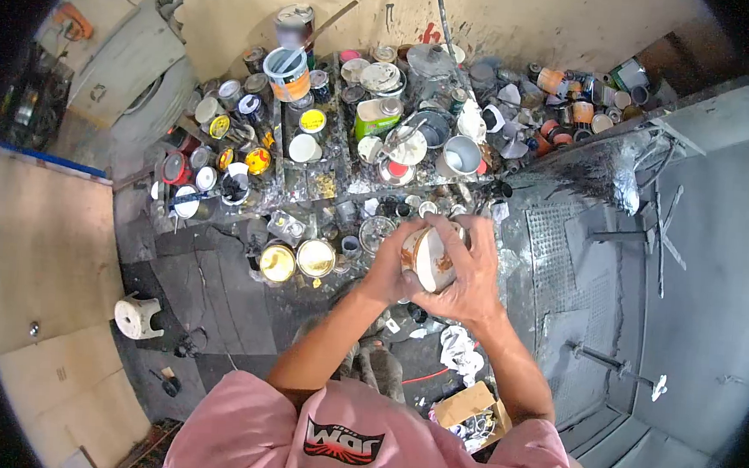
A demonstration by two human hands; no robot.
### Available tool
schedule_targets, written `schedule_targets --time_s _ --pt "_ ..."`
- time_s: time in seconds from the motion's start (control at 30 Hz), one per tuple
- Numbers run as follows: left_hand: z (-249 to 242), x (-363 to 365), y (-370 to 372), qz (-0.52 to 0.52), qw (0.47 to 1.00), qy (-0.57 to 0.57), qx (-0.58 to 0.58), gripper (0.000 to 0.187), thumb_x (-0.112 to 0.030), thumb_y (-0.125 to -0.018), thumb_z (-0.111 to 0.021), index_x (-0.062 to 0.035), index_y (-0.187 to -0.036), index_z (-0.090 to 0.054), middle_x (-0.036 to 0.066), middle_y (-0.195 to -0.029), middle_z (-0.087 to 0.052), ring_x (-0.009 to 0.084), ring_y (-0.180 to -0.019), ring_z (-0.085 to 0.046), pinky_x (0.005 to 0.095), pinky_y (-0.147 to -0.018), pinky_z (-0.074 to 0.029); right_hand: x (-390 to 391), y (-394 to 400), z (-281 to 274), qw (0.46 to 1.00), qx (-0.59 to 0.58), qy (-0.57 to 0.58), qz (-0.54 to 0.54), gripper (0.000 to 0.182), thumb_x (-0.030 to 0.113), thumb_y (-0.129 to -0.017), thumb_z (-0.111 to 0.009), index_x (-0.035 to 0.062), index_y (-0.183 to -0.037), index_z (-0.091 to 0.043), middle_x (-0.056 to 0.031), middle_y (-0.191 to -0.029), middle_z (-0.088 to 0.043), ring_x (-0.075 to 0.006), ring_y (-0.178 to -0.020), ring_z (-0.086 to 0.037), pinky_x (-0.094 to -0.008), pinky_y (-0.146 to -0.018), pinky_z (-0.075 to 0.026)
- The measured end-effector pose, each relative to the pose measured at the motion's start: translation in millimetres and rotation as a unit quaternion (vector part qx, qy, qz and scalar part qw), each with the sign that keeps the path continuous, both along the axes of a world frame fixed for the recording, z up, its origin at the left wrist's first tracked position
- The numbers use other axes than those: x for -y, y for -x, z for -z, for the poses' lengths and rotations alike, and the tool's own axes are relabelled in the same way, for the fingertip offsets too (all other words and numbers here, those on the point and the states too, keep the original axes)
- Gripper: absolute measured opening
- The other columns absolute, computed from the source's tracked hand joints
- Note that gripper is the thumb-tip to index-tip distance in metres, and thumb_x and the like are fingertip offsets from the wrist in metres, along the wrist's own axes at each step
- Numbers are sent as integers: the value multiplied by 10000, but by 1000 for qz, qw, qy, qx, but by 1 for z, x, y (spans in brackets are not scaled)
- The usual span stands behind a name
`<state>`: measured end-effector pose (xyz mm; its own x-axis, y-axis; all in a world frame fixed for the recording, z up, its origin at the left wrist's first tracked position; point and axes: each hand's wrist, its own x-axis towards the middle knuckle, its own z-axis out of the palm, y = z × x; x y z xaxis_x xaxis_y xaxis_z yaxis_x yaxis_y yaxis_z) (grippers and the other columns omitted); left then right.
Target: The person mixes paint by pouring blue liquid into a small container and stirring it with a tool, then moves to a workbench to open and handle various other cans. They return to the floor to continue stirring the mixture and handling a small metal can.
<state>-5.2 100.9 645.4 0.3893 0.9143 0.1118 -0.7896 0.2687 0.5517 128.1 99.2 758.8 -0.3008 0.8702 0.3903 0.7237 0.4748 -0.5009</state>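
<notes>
Between my two hands is a round paint can (427,261), pale with rusty brown stains, tilted and held up in front of my chest. My left hand (389,267) is closed around its left side. Over its right side and top curl the fingers of my right hand (472,279). Parts of the can are hidden behind my fingers, and its contents cannot be seen. Below and left of the can, two open tins (297,262) with shiny golden insides stand side by side. A round lid-like disc (378,233) lies just left of my left hand.
A cluttered bench (313,185) ahead carries many cans, including an orange-labelled tub (287,74), a green tin (376,117) and a grey metal pot (461,156). A white stool (138,316) stands on the left floor. A cardboard box (464,405) sits low right, near crumpled white paper (460,351).
</notes>
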Motion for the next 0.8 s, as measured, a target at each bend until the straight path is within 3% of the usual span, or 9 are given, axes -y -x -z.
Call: schedule_targets --time_s 0.03,0.13,0.2,0.27,0.33,0.4,0.53,0.67,0.8 --pt "7 2 1 53 994 91 7 566 -208 -886 -743 -12 -1354 -493 118 -1312 -614 207 -1189 -621 398 -1033 -506 4 1 0 1000 -4 -17 -3 695 339 -587 -826 22 -1187 -677 -175 -984 -547 -358 -911 -550 -456 -807 -474" --pt "9 23 1 0 994 27 -102 695 -206 -777 -837 -23 -1354 -496 114 -1312 -609 194 -1197 -612 393 -1033 -505 18 -4 0 1000 19 -1 -21 787 372 -573 -855 54 -1264 -650 -163 -1011 -534 -362 -914 -529 -469 -782 -476" --pt "4 32 1 10 999 33 -26 722 -178 -752 -856 -30 -1359 -494 109 -1308 -612 192 -1189 -612 390 -1029 -503 24 -8 6 999 20 -18 -36 799 374 -563 -858 55 -1266 -649 -165 -1016 -535 -365 -914 -523 -473 -786 -474" --pt "5 36 3 -41 980 -103 -168 752 -155 -741 -865 -32 -1377 -482 106 -1303 -609 191 -1188 -608 389 -1029 -498 29 -11 8 998 7 -23 -56 799 375 -561 -858 58 -1264 -650 -169 -1037 -542 -369 -918 -522 -466 -788 -472" --pt "0 41 1 -58 982 -111 -140 773 -161 -741 -868 -34 -1394 -473 93 -1298 -608 187 -1188 -605 381 -1035 -492 32 -11 6 998 6 -25 -64 790 367 -557 -857 60 -1255 -653 -173 -1058 -546 -370 -920 -524 -461 -791 -474" --pt "-27 46 4 17 988 110 -107 342 -349 -1074 -474 -89 -1277 -567 80 -1229 -650 179 -1157 -638 369 -980 -541 36 -10 6 997 13 -24 -66 770 347 -552 -852 64 -1240 -657 -179 -1068 -547 -370 -926 -525 -464 -812 -472" --pt "-13 56 29 57 985 122 -106 405 -387 -1079 -472 -88 -1341 -551 82 -1248 -653 179 -1139 -649 355 -968 -549 48 -1 -6 996 14 30 -79 760 322 -549 -849 66 -1238 -654 -177 -1057 -542 -362 -929 -523 -463 -826 -467" --pt "13 66 69 246 941 158 -169 547 -501 -1075 -431 -74 -1381 -582 71 -1234 -676 164 -1100 -653 345 -943 -541 100 21 18 986 38 153 -63 896 348 -543 -894 56 -1325 -571 -214 -1185 -458 -394 -1060 -485 -497 -885 -463" --pt "51 92 82 322 887 123 -308 397 -376 -1037 -572 -28 -1198 -672 50 -1127 -698 138 -1012 -640 342 -868 -532 141 44 29 969 15 224 -108 750 230 -653 -868 51 -1317 -569 -213 -1164 -487 -411 -1058 -501 -497 -896 -473"
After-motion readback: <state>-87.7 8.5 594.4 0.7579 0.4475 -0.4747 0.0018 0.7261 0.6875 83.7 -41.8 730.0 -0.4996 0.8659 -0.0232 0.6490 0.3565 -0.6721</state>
